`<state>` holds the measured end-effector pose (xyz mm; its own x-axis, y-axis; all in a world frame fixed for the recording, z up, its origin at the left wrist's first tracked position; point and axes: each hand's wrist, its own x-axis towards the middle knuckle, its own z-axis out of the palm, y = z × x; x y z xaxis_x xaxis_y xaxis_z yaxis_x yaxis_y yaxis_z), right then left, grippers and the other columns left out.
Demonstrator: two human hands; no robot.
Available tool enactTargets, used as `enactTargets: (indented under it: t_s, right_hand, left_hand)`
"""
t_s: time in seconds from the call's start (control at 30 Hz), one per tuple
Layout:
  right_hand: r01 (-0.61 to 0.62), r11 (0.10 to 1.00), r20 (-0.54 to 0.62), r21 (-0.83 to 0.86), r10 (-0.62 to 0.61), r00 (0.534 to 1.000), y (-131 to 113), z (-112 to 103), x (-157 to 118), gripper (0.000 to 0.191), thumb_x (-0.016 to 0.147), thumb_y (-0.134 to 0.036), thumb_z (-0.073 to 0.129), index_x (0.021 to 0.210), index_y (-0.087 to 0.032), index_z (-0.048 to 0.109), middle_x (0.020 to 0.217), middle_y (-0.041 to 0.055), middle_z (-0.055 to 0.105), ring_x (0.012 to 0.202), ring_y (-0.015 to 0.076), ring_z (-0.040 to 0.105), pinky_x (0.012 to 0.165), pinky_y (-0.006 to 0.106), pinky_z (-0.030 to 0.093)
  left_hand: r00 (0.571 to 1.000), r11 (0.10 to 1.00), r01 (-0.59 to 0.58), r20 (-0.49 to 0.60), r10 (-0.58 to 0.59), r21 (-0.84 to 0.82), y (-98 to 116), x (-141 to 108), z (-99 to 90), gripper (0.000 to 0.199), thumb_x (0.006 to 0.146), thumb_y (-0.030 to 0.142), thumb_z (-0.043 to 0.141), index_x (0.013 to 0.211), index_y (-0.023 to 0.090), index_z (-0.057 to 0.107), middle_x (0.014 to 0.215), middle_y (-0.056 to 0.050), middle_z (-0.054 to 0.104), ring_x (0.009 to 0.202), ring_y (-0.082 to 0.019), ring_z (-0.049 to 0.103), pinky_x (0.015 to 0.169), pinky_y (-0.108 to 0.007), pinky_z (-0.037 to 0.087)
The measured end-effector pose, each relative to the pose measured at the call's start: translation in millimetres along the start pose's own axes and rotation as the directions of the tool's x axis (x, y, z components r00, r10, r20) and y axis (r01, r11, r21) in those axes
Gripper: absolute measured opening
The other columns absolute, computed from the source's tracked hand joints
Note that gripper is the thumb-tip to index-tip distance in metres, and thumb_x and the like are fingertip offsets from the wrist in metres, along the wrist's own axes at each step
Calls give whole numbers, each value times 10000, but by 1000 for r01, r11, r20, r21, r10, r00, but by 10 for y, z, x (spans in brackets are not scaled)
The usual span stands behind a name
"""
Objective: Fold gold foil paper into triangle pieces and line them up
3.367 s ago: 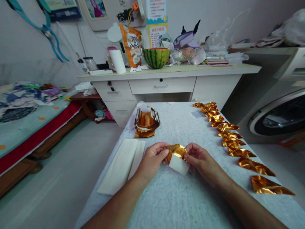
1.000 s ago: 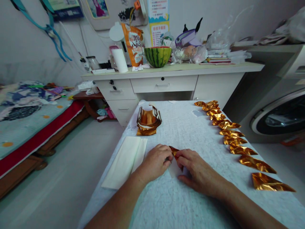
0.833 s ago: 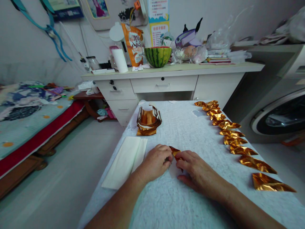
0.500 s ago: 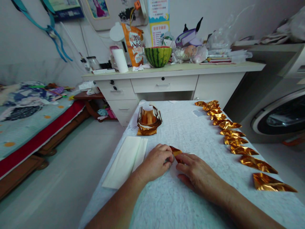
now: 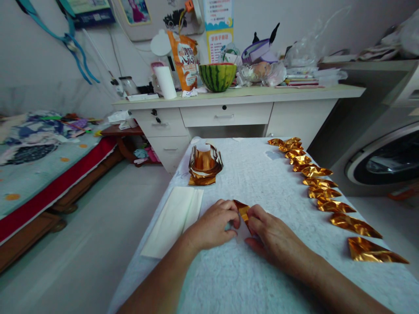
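On the cloth-covered table (image 5: 242, 279), a small gold foil sheet with a white side (image 5: 242, 209) lies between my two hands. My left hand (image 5: 216, 223) has its fingers curled at the sheet's left edge. My right hand (image 5: 273, 237) pinches the right side of the foil, its thumb low near the white part. A stack of curved gold sheets (image 5: 203, 165) stands farther back on the left. Flat pale paper (image 5: 172, 222) lies beside my left forearm. Several folded gold foil pieces (image 5: 355, 224) form a row along the right edge.
Behind the table stands a white desk (image 5: 225, 115) bearing a cut watermelon (image 5: 218, 77), an orange bag (image 5: 185, 61) and a white roll (image 5: 165, 83). A bed (image 5: 49, 187) is on the left, a washing machine (image 5: 386, 152) on the right.
My right hand's fingers have drawn in and curled over the foil's right side, showing more gold. My left thumb has moved slightly down, away from its fingers.
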<state>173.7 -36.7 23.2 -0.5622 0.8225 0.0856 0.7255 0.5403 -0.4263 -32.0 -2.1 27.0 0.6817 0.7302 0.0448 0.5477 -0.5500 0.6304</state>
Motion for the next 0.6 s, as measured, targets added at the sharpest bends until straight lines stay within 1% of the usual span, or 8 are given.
enactTargets:
  t_s: [0.1, 0.27, 0.47, 0.6]
  right_hand:
    - [3, 1000, 28, 18, -3, 1000, 2, -21, -3, 103, 775, -137, 610, 874, -165, 607, 1050, 96, 551, 791, 175, 590, 697, 324, 519]
    - [8, 1000, 41, -1, -8, 999, 8, -23, -1, 183, 770, -142, 614, 949, -170, 636, 1042, 91, 576, 795, 185, 593, 714, 336, 512]
    - [82, 991, 0, -102, -83, 997, 32, 49, -1, 202, 771, -147, 598, 964, -167, 653, 971, 89, 611, 831, 218, 595, 740, 368, 499]
    - [120, 985, -3, -127, -121, 993, 29, 64, -3, 248, 777, -133, 567, 1005, -181, 654, 959, 81, 620, 819, 216, 595, 731, 366, 488]
  left_hand:
    - [1000, 1000, 5, 30, -4, -26, 12, -19, -28, 199, 692, 104, 691, 836, 220, 617, 1051, -24, 541, 1059, -216, 491, 938, -346, 412]
    - [998, 999, 9, 64, -7, -39, 27, -34, -48, 282, 648, 125, 744, 871, 227, 605, 1086, -29, 520, 1081, -229, 474, 947, -356, 412]
    - [999, 999, 6, 44, -5, -36, 26, -31, -30, 293, 639, 127, 748, 871, 218, 594, 1076, -23, 522, 1065, -224, 473, 934, -350, 411]
    - [999, 1000, 10, 42, -9, -28, 31, -24, -25, 272, 648, 135, 741, 856, 216, 587, 1054, -24, 525, 1051, -225, 471, 917, -347, 414]
